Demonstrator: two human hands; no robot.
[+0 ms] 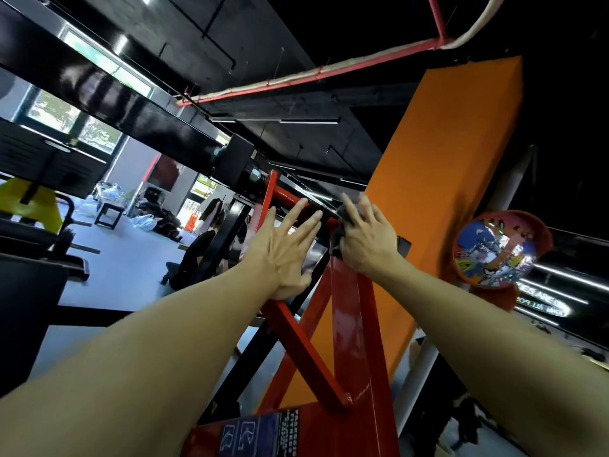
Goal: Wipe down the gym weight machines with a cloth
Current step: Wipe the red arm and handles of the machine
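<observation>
Cloth (pixel 342 215), dark grey and bunched, sits at the centre of the frame, pressed by the right hand (pixel 367 240) against the top of the red frame (pixel 349 308) of a weight machine, where the upright meets a red crossbar (pixel 290 194). Head view: the right hand's fingers (pixel 369 211) curl over the cloth and grasp it against the metal; the left hand (pixel 283 249), just beside it to the left, is released, fingers spread and holding nothing, seemingly reaching toward or steadying against the frame, though whether it touches cannot be told. An orange pillar (pixel 438 192) rises behind the machine at centre right, and a round mirror (pixel 494 250) hangs to its right. Other machines, including a black bench (pixel 36 255), stand at left. Progress, as a judgement: wiping is under way at the upper joint of this one machine; the lower diagonal braces, the labelled base plate (pixel 250 433) at bottom centre and the remaining machines look yet to be done, though no surface shows clearly whether it is already clean.
</observation>
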